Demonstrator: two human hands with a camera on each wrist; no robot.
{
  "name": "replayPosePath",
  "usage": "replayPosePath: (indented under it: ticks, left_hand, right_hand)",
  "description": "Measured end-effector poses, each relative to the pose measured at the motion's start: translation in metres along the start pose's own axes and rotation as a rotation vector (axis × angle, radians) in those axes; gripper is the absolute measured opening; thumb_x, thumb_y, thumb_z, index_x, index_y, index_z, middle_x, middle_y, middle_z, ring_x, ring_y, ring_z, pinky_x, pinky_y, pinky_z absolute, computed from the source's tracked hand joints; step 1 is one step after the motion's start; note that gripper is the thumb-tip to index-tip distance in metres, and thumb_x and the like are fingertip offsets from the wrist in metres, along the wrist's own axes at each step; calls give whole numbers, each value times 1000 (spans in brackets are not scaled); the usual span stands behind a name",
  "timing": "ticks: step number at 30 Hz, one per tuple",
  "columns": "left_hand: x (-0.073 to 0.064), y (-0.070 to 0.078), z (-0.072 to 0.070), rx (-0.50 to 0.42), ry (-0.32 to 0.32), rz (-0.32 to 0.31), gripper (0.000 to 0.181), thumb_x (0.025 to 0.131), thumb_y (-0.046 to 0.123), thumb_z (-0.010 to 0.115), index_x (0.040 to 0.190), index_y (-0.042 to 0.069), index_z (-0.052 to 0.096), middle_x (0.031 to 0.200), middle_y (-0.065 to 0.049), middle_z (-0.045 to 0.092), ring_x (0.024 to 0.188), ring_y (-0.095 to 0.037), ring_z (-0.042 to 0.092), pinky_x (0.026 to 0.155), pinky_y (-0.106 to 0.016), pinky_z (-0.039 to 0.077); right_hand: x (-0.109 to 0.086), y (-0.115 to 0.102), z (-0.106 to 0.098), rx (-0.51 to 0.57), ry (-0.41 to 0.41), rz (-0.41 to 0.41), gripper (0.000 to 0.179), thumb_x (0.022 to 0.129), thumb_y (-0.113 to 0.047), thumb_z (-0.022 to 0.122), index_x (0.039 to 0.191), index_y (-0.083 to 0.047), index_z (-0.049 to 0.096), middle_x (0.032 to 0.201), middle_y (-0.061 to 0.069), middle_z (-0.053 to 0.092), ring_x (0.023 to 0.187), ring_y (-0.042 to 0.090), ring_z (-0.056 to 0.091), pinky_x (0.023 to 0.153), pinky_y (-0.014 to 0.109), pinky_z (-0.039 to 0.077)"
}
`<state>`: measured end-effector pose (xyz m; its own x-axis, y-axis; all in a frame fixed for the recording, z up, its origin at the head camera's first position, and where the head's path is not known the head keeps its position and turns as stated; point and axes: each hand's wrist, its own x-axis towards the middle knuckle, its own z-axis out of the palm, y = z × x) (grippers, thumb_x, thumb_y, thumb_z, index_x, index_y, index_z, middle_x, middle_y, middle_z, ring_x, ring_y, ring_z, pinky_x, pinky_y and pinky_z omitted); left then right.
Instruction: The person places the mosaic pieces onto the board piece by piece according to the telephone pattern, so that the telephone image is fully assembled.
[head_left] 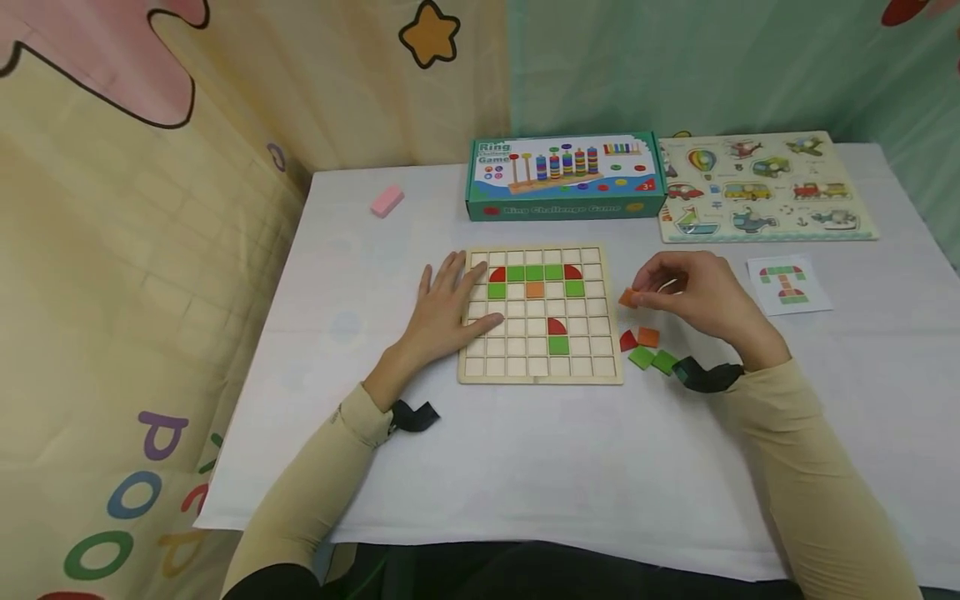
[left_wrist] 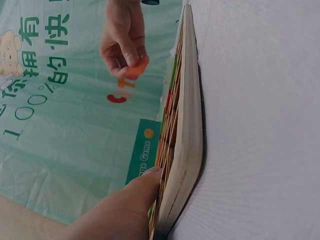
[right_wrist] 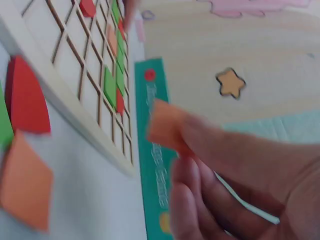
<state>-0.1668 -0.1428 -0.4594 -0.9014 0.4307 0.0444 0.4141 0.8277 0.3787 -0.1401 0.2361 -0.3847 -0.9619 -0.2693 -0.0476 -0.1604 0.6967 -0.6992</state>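
A wooden grid board [head_left: 540, 368] lies on the table, with green squares, red quarter-round pieces and one orange square [head_left: 535, 289] in some of its cells. My left hand [head_left: 442, 321] rests spread over the board's left edge, its thumb on the grid. Just off the board's right edge, my right hand [head_left: 693, 296] pinches an orange square tile [right_wrist: 167, 125] between thumb and fingers, above the table. Below that hand lie a red quarter-round piece [head_left: 628, 341], another orange square [head_left: 648, 337] and two green squares [head_left: 652, 359].
A pattern card [head_left: 787, 285] lies to the right. At the back stand a green Ring Challenge Game box [head_left: 566, 179] and a vehicle puzzle board [head_left: 765, 187]. A pink block [head_left: 387, 201] sits at the back left. Curtains hang behind and left of the table.
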Motion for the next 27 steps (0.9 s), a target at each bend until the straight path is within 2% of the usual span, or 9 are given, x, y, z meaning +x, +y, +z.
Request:
replayPosePath:
  ticks: [3,7,10,14,19,27]
  left_hand:
    - [-1,-1,-1,9,1,-7,90,96,66,60,167,19,31,177,-16,15,165,-30,5,130,-61,-4]
    - [-1,0,-1,13,-2,-11,90,96,66,60,167,19,32,176,-16,16,165,-30,6,130,-61,-3]
    - [-1,1,-2,6,-8,-7,90,96,67,59,167,19,32,176,-16,16,165,-31,6,130,-61,-3]
    - [-1,2,-2,-2,-13,-9,89,96,67,59,167,19,31,177,-16,15,165,-30,5,130,-61,-4]
    - [0,2,-1,-1,-21,-6,89,97,67,59,167,19,32,177,-16,14,165,-30,4,130,-60,-5]
    - [1,1,-3,1,-18,-9,89,97,66,59,167,19,31,177,-16,15,166,-30,4,130,-60,-5]
  right_hand:
    - [6,-13,9,31,11,-29,12,94,-16,82,101,-9,76,98,8,75,90,22,68,78,14,52]
    - [17,-33,31,36,-41,-73,11,95,-17,81,99,-9,76,96,9,75,90,22,68,82,27,56]
    - [25,-45,45,51,-48,-90,10,95,-16,81,98,-8,76,94,9,75,90,23,68,84,35,57]
    - [35,-51,63,66,-55,-130,8,94,-15,81,96,-9,76,92,7,75,87,22,68,82,34,56]
    - [36,-51,84,40,-84,-160,5,95,-12,80,97,-9,76,91,5,75,84,20,69,80,36,56]
    - [32,-61,93,-10,-104,-225,5,93,-10,82,94,-8,78,88,4,73,80,20,64,75,35,54]
